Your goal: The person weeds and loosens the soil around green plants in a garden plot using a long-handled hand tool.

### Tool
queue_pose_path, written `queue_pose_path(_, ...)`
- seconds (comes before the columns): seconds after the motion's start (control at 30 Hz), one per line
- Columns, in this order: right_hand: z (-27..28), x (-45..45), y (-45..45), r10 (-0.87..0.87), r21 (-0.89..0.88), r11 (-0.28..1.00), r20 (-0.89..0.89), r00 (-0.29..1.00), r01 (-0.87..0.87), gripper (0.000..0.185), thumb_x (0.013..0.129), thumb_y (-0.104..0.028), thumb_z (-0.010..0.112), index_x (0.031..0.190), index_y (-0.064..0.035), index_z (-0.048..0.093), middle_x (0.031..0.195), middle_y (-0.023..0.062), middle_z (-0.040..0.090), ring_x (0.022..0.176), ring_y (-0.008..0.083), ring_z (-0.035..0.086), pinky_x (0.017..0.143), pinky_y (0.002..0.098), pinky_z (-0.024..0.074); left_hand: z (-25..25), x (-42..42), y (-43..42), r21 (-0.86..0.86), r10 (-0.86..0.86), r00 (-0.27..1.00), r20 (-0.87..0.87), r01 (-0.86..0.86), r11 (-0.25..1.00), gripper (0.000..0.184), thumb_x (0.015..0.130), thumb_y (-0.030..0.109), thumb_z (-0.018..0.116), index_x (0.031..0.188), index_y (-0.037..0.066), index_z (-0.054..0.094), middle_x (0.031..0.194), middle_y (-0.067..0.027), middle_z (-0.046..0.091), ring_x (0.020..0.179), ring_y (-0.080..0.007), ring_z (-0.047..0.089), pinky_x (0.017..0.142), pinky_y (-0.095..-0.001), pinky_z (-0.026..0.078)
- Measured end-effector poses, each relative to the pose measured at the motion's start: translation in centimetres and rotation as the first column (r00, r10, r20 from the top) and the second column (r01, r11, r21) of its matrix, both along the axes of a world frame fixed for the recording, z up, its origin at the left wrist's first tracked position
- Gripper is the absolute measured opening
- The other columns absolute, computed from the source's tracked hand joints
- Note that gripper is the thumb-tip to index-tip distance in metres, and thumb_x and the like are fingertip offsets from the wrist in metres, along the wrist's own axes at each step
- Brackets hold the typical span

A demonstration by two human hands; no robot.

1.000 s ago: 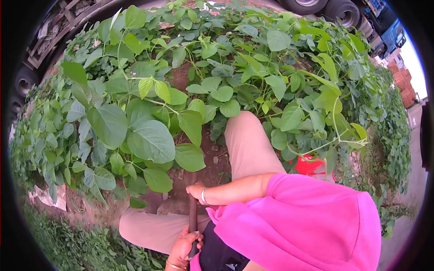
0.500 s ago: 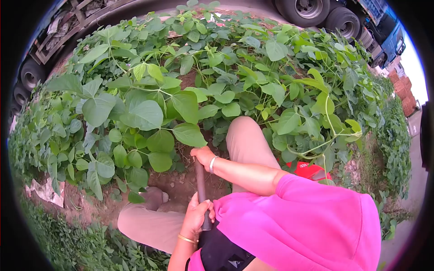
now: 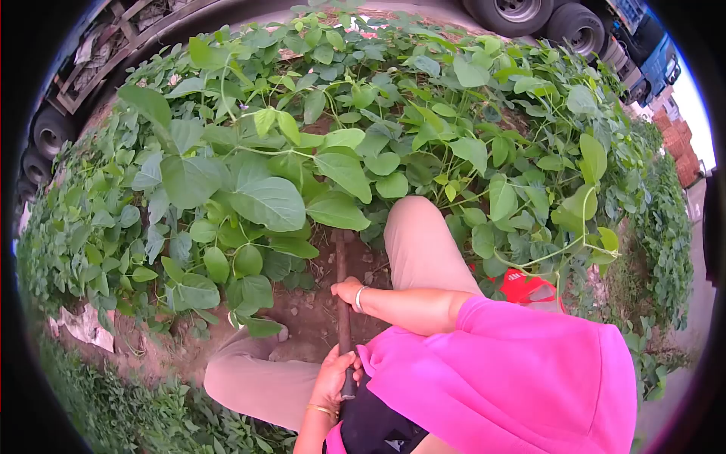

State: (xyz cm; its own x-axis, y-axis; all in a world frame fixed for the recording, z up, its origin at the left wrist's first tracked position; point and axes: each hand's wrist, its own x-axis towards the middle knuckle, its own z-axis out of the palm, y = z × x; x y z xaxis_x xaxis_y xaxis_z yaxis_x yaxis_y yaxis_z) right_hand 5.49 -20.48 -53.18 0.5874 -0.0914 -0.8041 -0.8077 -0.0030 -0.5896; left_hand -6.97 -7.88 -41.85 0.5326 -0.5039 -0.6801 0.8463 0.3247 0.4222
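A dark brown wooden pole (image 3: pixel 342 262) runs between both hands, from the leafy plants down to my lap. My right hand (image 3: pixel 349 292), with a silver bracelet, is closed round its middle. Lower down, near the dark end at my waist, my left hand (image 3: pixel 333 375) wraps the same pole and wears a gold bangle. The pole's far end disappears under green leaves (image 3: pixel 268 203). Bare brown soil (image 3: pixel 302 306) shows beside the pole, between my legs.
Dense plants (image 3: pixel 469 151) spread ahead and to both sides. My bent knee (image 3: pixel 420 234) rises right of the pole. A red and white bag (image 3: pixel 522 289) lies by the plants at right. Truck wheels (image 3: pixel 578 30) and stacked bricks (image 3: pixel 678 147) stand farther off.
Both hands moved up and forward with the pole, then came partway back toward my body. More of the pole now shows beyond my right hand. The nearest leaves at left have shifted.
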Motion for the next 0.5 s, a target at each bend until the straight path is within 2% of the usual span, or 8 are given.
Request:
queue_pose_path(0.1, 2.4, 0.7, 0.6, -0.088, -0.042, 0.995, 0.102, 0.991, 0.093, 0.024, 0.063, -0.016, 0.057, 0.075, 0.0045, 0.052, 0.063, 0.0139, 0.053, 0.052, 0.0221, 0.052, 0.04, 0.035, 0.0411, 2.0, -0.1, 0.8, -0.033, 0.007, 1.0, -0.004, -0.007, 0.999, 0.017, 0.078, 0.011, 0.044, 0.094, 0.008, 0.038, 0.062, -0.0035, 0.045, 0.044, -0.0108, 0.045, 0.034, -0.0212, 0.038)
queue_pose_path(0.17, 3.5, 1.3, 1.1, -0.003, -0.035, 0.999, 0.109, 0.994, 0.006, 0.026, 0.066, -0.016, 0.056, 0.08, 0.0035, 0.048, 0.065, 0.0128, 0.052, 0.051, 0.0207, 0.05, 0.038, 0.0337, 0.0393, 3.8, 0.4, 1.3, 0.054, 0.008, 0.998, 0.069, -0.012, 0.998, 0.015, 0.079, 0.009, 0.042, 0.093, 0.006, 0.038, 0.063, -0.0056, 0.043, 0.042, -0.0119, 0.043, 0.035, -0.0229, 0.038)
queue_pose_path(0.23, 5.8, 0.7, 2.2, -0.037, 0.069, 0.997, 0.14, 0.99, 0.027, 0.027, 0.067, -0.018, 0.056, 0.083, 0.0012, 0.044, 0.067, 0.0109, 0.049, 0.051, 0.0194, 0.048, 0.037, 0.033, 0.0376, 4.4, 0.0, 2.4, 0.089, -0.032, 0.996, 0.079, 0.025, 0.996, 0.015, 0.08, 0.01, 0.042, 0.094, 0.008, 0.038, 0.064, -0.0057, 0.043, 0.042, -0.0122, 0.042, 0.035, -0.0247, 0.039)
queue_pose_path(0.3, 5.4, 0.2, 2.9, -0.013, 0.133, 0.991, 0.05, 0.999, 0.007, 0.03, 0.068, -0.019, 0.056, 0.09, -0.0008, 0.043, 0.072, 0.0101, 0.05, 0.058, 0.018, 0.05, 0.04, 0.0342, 0.0393, 4.4, -0.2, 2.9, 0.037, 0.021, 1.0, -0.018, -0.021, 0.999, 0.016, 0.08, 0.011, 0.043, 0.094, 0.009, 0.037, 0.063, -0.0055, 0.043, 0.042, -0.0125, 0.042, 0.035, -0.0256, 0.039)
queue_pose_path(0.37, 2.5, 0.6, 2.0, 0.238, 0.193, 0.957, -0.104, 0.966, -0.215, 0.038, 0.069, -0.02, 0.056, 0.099, 0.0005, 0.043, 0.085, 0.0146, 0.053, 0.069, 0.0237, 0.054, 0.052, 0.0368, 0.0442, 2.2, 0.1, 2.2, 0.019, 0.065, 0.995, -0.079, -0.064, 0.998, 0.014, 0.079, 0.011, 0.044, 0.091, 0.009, 0.037, 0.063, -0.0056, 0.044, 0.042, -0.0131, 0.043, 0.034, -0.0263, 0.04)
queue_pose_path(0.4, 1.6, 0.5, 1.6, 0.238, 0.195, 0.957, -0.1, 0.966, -0.216, 0.038, 0.069, -0.02, 0.056, 0.099, 0.0005, 0.043, 0.085, 0.0146, 0.053, 0.069, 0.0237, 0.054, 0.052, 0.0368, 0.0442, 0.9, 0.3, 1.5, 0.023, 0.043, 0.995, -0.086, -0.041, 0.999, 0.012, 0.079, 0.011, 0.044, 0.089, 0.009, 0.036, 0.062, -0.0055, 0.044, 0.043, -0.0135, 0.044, 0.035, -0.0263, 0.04)
queue_pose_path(0.47, 2.7, 1.0, 0.4, 0.389, -0.387, 0.865, 0.117, 0.914, -0.319, 0.041, 0.069, -0.02, 0.056, 0.103, 0.0005, 0.043, 0.084, 0.0171, 0.053, 0.071, 0.0283, 0.053, 0.062, 0.0348, 0.0439, 0.7, 0.8, 0.4, 0.011, 0.03, 0.996, -0.087, -0.029, 1.0, 0.011, 0.079, 0.011, 0.045, 0.084, 0.01, 0.036, 0.063, -0.0054, 0.045, 0.045, -0.0142, 0.045, 0.036, -0.0265, 0.04)
queue_pose_path(0.5, 4.0, 1.6, -0.3, 0.414, -0.5, 0.844, 0.379, 0.827, -0.194, 0.047, 0.069, -0.022, 0.057, 0.106, 0.0029, 0.041, 0.097, 0.0215, 0.049, 0.09, 0.0324, 0.049, 0.081, 0.032, 0.0379, 0.7, 0.7, 0.3, 0.005, 0.04, 0.995, -0.087, -0.04, 0.999, 0.011, 0.079, 0.011, 0.045, 0.084, 0.01, 0.036, 0.063, -0.0054, 0.045, 0.045, -0.0142, 0.045, 0.036, -0.0265, 0.04)
